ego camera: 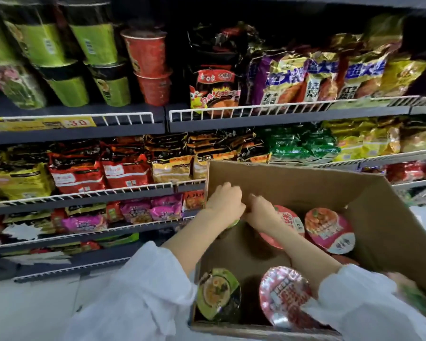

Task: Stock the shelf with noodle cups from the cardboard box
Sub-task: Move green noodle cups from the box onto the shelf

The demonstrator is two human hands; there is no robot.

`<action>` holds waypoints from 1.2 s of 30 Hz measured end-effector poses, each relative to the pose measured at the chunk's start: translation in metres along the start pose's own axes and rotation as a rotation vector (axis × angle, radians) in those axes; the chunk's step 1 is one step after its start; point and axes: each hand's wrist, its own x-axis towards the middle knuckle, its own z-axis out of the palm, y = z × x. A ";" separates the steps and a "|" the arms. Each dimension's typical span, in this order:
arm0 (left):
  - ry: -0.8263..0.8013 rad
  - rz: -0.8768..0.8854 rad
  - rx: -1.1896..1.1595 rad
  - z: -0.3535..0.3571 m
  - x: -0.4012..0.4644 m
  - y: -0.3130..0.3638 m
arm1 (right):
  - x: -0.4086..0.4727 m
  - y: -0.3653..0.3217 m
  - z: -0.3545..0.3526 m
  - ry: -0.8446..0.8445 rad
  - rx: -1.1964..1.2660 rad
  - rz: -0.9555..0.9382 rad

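Reaching into cardboard box [305, 183], lower right of frame, both hands inside.
Shelf [84, 130] fills the upper frame, green and red cups upper left. Noodle cups [330, 230] sit in box. Left hand [225, 199] and right hand [262, 211] curled, touching; grip contents unclear.

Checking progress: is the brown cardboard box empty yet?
No, the brown cardboard box holds several foil-lidded noodle cups, among them a green-lidded cup.
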 end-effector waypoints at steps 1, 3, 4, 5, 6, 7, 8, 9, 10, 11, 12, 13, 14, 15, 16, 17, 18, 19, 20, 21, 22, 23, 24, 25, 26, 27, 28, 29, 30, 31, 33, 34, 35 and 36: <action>-0.053 -0.059 -0.004 0.013 0.009 0.002 | 0.010 0.010 0.006 -0.057 -0.025 0.003; -0.136 -0.162 -0.006 0.035 0.021 -0.002 | 0.030 0.025 0.019 -0.141 -0.065 0.004; -0.170 -0.204 -0.001 0.045 0.024 -0.006 | 0.038 0.029 0.026 -0.170 -0.082 -0.006; -0.196 -0.240 0.001 0.055 0.028 -0.012 | 0.046 0.032 0.033 -0.202 -0.093 -0.016; -0.214 -0.283 -0.016 0.064 0.030 -0.017 | 0.054 0.034 0.040 -0.235 -0.091 -0.028; -0.231 -0.327 -0.035 0.073 0.033 -0.022 | 0.061 0.035 0.047 -0.267 -0.082 -0.041; -0.246 -0.363 -0.038 0.079 0.034 -0.026 | 0.068 0.036 0.054 -0.293 -0.073 -0.055; -0.263 -0.391 -0.042 0.085 0.035 -0.028 | 0.074 0.035 0.062 -0.305 -0.065 -0.065; -0.285 -0.416 -0.052 0.090 0.036 -0.030 | 0.079 0.034 0.070 -0.299 -0.058 -0.070; -0.313 -0.438 -0.071 0.094 0.036 -0.031 | 0.083 0.033 0.076 -0.279 -0.057 -0.073; -0.341 -0.449 -0.084 0.096 0.035 -0.031 | 0.085 0.033 0.082 -0.249 -0.062 -0.080; -0.363 -0.445 -0.088 0.099 0.034 -0.031 | 0.086 0.032 0.087 -0.212 -0.065 -0.087; -0.377 -0.437 -0.087 0.100 0.033 -0.030 | 0.086 0.032 0.090 -0.171 -0.059 -0.085; -0.385 -0.426 -0.083 0.100 0.031 -0.029 | 0.085 0.032 0.092 -0.137 -0.047 -0.074; -0.381 -0.423 -0.082 0.100 0.029 -0.028 | 0.084 0.032 0.093 -0.115 -0.038 -0.062; -0.360 -0.425 -0.085 0.098 0.028 -0.027 | 0.083 0.033 0.092 -0.114 -0.036 -0.051; -0.333 -0.427 -0.092 0.096 0.025 -0.025 | 0.079 0.035 0.090 -0.127 -0.040 -0.043; -0.307 -0.421 -0.095 0.092 0.021 -0.021 | 0.075 0.037 0.088 -0.140 -0.048 -0.037; -0.288 -0.411 -0.091 0.088 0.017 -0.018 | 0.069 0.039 0.084 -0.153 -0.060 -0.028; -0.278 -0.396 -0.074 0.082 0.012 -0.014 | 0.062 0.042 0.079 -0.165 -0.081 -0.019; -0.273 -0.380 -0.039 0.077 0.006 -0.010 | 0.056 0.046 0.076 -0.178 -0.107 -0.015; -0.271 -0.364 0.010 0.072 0.000 -0.007 | 0.049 0.050 0.073 -0.192 -0.134 -0.019; -0.276 -0.345 0.064 0.068 -0.005 -0.005 | 0.042 0.054 0.070 -0.205 -0.160 -0.034; -0.292 -0.325 0.113 0.067 -0.011 -0.003 | 0.036 0.057 0.068 -0.230 -0.190 -0.053; -0.327 -0.311 0.152 0.070 -0.017 0.000 | 0.031 0.060 0.066 -0.265 -0.210 -0.067; -0.378 -0.308 0.187 0.073 -0.024 0.004 | 0.026 0.062 0.064 -0.304 -0.213 -0.071; -0.451 -0.319 0.217 0.078 -0.029 0.007 | 0.023 0.065 0.063 -0.335 -0.209 -0.078; -0.545 -0.339 0.240 0.085 -0.033 0.008 | 0.020 0.067 0.061 -0.355 -0.210 -0.089; -0.654 -0.363 0.256 0.092 -0.036 0.009 | 0.017 0.069 0.060 -0.367 -0.215 -0.100; -0.762 -0.385 0.268 0.098 -0.038 0.009 | 0.015 0.072 0.060 -0.369 -0.216 -0.107; -0.890 -0.422 0.315 0.110 -0.040 0.009 | 0.012 0.076 0.061 -0.361 -0.197 -0.106; -0.900 -0.432 0.351 0.116 -0.041 0.009 | 0.011 0.077 0.062 -0.359 -0.190 -0.102; -0.880 -0.436 0.395 0.124 -0.043 0.009 | 0.010 0.079 0.063 -0.364 -0.190 -0.095; -0.841 -0.439 0.441 0.131 -0.045 0.008 | 0.010 0.080 0.064 -0.368 -0.190 -0.088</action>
